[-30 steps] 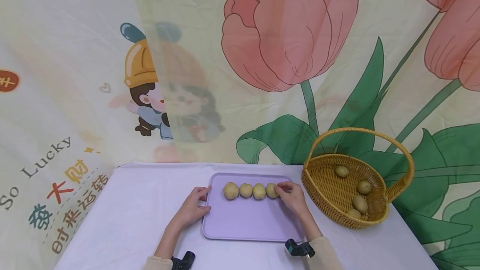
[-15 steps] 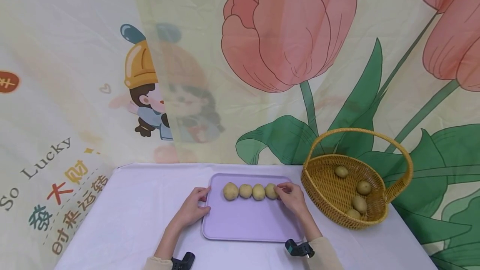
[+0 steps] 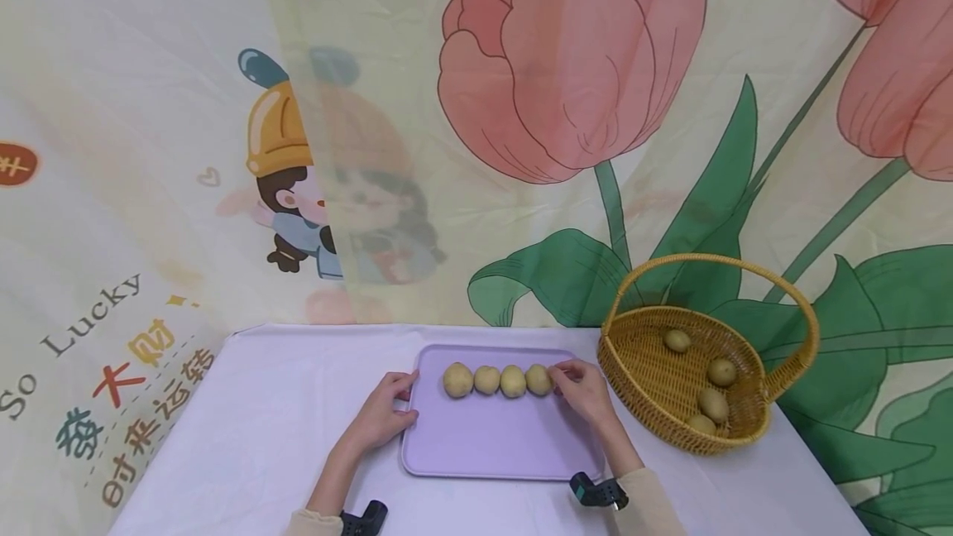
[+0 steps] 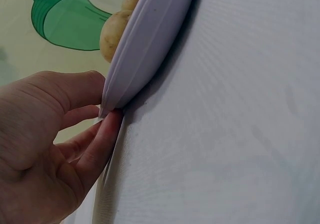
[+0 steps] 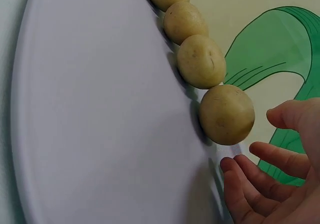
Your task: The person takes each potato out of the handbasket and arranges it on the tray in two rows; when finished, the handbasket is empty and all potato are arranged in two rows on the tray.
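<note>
White-clothed table (image 3: pixel 246 437), printed fabric backdrop (image 3: pixel 164 40) behind it, pink tulips (image 3: pixel 581 73) with green leaves (image 3: pixel 711 189), cartoon figure (image 3: pixel 298 226) in an orange cap (image 3: pixel 277 135), pale heart outline (image 3: pixel 209 184), "So Lucky" lettering (image 3: pixel 98 308) above Chinese characters (image 3: pixel 115 381) at left

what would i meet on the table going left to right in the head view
Bare left hand, large round tan potato, three smaller round tan potatoes in a row, bare right hand, brown woven wicker basket with an arched handle.

Beige sleeves (image 3: pixel 651 504), black wrist cameras (image 3: pixel 599 492)
</note>
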A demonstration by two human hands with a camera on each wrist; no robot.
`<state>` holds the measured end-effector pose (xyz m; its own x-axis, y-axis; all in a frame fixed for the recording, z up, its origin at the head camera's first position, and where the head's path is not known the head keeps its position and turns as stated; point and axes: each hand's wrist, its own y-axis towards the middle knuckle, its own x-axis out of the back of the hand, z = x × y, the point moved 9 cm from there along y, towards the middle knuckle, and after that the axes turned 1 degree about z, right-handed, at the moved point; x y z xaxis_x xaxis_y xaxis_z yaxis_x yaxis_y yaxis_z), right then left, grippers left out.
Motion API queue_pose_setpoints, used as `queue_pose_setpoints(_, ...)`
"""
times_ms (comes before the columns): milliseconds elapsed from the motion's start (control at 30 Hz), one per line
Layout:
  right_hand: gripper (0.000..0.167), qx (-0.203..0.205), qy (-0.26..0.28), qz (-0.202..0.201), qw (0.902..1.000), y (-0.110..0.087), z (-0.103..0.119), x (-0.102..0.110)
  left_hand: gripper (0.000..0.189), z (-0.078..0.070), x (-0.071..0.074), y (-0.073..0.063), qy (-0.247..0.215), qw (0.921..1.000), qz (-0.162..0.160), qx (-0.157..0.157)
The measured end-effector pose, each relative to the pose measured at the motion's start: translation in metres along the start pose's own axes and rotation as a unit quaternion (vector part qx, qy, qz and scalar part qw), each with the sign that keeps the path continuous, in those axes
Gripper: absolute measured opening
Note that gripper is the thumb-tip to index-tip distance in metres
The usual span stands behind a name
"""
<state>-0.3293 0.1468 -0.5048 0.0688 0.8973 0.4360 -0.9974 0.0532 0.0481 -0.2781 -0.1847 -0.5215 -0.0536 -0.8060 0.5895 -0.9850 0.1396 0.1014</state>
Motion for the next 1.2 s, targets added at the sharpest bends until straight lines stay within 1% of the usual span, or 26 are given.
queue_pose_setpoints(100, 0.023, 0.005, -0.009, 0.0, 0.9999, 0.0, 0.004, 0.005, 0.063, -0.001, 0.001, 0.0, -0.002, 1.0, -0.002, -0.002)
queue_pose_setpoints(267, 0.022, 0.028, -0.04, -0.004, 0.9988, -0.001, 0.018, 0.017, 0.062, -0.003, 0.005, -0.002, -0.001, 0.9999, -0.007, -0.008)
queue_pose_setpoints(367, 0.023, 0.048, -0.044, -0.002, 0.9979, -0.001, 0.027, 0.024, 0.062, -0.004, 0.007, -0.003, -0.002, 0.9999, -0.009, -0.013)
queue_pose_setpoints(533, 0.025, 0.066, -0.038, 0.011, 0.997, 0.002, 0.042, 0.036, 0.063, -0.002, 0.009, -0.004, -0.01, 0.9998, -0.009, -0.014)
queue_pose_setpoints(700, 0.03, 0.055, -0.035, 0.009, 0.9978, 0.007, 0.05, 0.061, 0.064, 0.0, 0.009, -0.003, -0.009, 0.9998, -0.012, -0.011)
queue_pose_setpoints(800, 0.035, 0.047, -0.04, 0.011, 0.998, 0.011, 0.049, 0.08, 0.064, 0.0, 0.008, -0.003, -0.01, 0.9998, -0.011, -0.011)
queue_pose_setpoints(933, 0.04, 0.039, -0.055, 0.006, 0.9977, 0.019, 0.04, 0.105, 0.064, 0.0, 0.006, -0.003, -0.014, 0.9997, -0.008, -0.015)
queue_pose_setpoints(1100, 0.045, 0.014, -0.069, -0.021, 0.9973, 0.029, 0.024, 0.132, 0.064, -0.001, 0.004, -0.002, -0.017, 0.9997, -0.007, -0.017)
queue_pose_setpoints(1200, 0.047, -0.01, -0.067, -0.036, 0.997, 0.034, 0.011, 0.145, 0.063, -0.002, 0.003, -0.001, -0.014, 0.9997, -0.007, -0.019)
